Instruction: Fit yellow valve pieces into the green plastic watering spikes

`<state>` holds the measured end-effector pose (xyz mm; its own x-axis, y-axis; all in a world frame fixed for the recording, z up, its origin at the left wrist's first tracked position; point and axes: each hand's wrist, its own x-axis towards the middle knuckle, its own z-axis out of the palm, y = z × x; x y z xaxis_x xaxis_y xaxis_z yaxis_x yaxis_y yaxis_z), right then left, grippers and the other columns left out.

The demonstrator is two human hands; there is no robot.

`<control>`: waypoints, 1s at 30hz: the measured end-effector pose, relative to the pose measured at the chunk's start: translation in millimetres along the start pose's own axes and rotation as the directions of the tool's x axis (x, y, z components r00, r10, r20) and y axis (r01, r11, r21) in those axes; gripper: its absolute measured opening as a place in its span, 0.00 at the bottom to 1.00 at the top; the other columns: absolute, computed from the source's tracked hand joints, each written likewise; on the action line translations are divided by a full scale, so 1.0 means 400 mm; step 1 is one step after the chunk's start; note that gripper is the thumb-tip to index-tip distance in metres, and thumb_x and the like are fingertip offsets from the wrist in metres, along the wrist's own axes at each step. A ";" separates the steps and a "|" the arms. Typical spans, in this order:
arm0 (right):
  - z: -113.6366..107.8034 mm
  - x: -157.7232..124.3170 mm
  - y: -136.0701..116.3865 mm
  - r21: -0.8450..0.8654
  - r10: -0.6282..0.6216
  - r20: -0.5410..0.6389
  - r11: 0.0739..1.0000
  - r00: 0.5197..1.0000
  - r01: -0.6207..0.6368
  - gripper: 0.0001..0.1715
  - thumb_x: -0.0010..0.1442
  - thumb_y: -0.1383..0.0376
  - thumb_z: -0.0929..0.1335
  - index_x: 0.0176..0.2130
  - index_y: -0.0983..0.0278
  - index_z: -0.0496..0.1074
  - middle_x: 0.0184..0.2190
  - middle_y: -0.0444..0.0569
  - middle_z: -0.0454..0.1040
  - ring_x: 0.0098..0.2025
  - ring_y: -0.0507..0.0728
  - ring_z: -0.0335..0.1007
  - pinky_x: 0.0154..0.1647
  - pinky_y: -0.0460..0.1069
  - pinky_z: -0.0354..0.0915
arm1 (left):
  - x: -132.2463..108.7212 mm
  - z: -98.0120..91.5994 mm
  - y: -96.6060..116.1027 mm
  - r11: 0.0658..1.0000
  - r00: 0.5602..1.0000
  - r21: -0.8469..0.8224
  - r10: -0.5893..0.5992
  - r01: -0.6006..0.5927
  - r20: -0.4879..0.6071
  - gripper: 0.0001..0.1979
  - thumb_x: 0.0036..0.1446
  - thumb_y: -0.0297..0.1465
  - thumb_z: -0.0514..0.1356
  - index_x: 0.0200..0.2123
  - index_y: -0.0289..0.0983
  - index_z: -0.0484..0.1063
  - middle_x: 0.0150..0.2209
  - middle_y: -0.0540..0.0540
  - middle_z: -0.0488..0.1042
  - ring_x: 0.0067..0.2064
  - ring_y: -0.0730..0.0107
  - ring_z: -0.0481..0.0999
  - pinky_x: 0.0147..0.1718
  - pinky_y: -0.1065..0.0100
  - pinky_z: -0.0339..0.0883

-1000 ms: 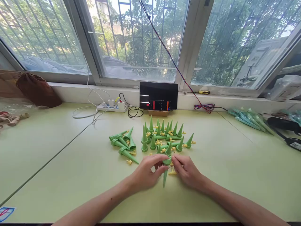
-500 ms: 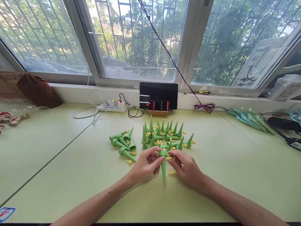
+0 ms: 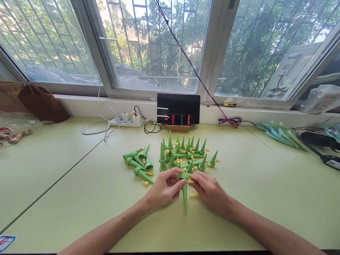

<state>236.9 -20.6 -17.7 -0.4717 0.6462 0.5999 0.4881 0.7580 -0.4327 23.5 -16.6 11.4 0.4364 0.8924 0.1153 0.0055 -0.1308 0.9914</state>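
Observation:
My left hand (image 3: 166, 187) pinches the collar of a green plastic watering spike (image 3: 184, 194), whose tip points down toward me. From the other side, my right hand (image 3: 211, 187) grips a small yellow valve (image 3: 190, 180) and holds it against the spike's collar. A loose yellow valve (image 3: 194, 194) lies on the table just below my right fingers. Beyond my hands stands a cluster of green spikes (image 3: 202, 164), many upright with yellow valves on their sides. To the left lies a pile of green spikes (image 3: 135, 161) with a few yellow valves among them.
A black tablet (image 3: 178, 102) with a phone showing a timer (image 3: 182, 119) leans at the back. A power strip (image 3: 126, 122) with cables lies left of it. Bagged green and blue pieces (image 3: 281, 134) and a black device (image 3: 321, 141) lie at right; a brown pouch (image 3: 41, 102) sits at left.
My right fingers have closed in and brought the yellow valve against the spike's collar. My left hand still holds the spike in nearly the same place.

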 end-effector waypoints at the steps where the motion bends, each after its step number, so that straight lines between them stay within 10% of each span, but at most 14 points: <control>1: 0.000 0.000 0.000 -0.012 -0.004 0.005 1.000 1.000 0.004 0.11 0.76 0.64 0.60 0.48 0.63 0.71 0.34 0.50 0.74 0.32 0.56 0.69 0.32 0.49 0.65 | -0.001 0.001 -0.001 1.000 1.000 0.003 -0.001 0.001 0.001 0.21 0.61 0.44 0.65 0.47 0.34 0.70 0.21 0.58 0.63 0.18 0.77 0.68 0.18 0.74 0.65; 30: -0.028 0.019 -0.035 0.153 0.126 0.167 0.976 0.978 -0.152 0.20 0.76 0.60 0.56 0.32 0.60 0.61 0.28 0.46 0.68 0.29 0.55 0.61 0.31 0.49 0.59 | -0.008 -0.001 0.021 0.924 0.982 0.332 0.182 -0.187 0.048 0.12 0.66 0.33 0.60 0.49 0.34 0.77 0.28 0.48 0.76 0.25 0.72 0.73 0.26 0.73 0.70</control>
<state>234.8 -27.5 0.5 -0.5229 0.7420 0.4195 0.4357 0.6557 -0.6167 21.8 -20.3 19.2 0.4731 0.8318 0.2902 0.2224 -0.4315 0.8743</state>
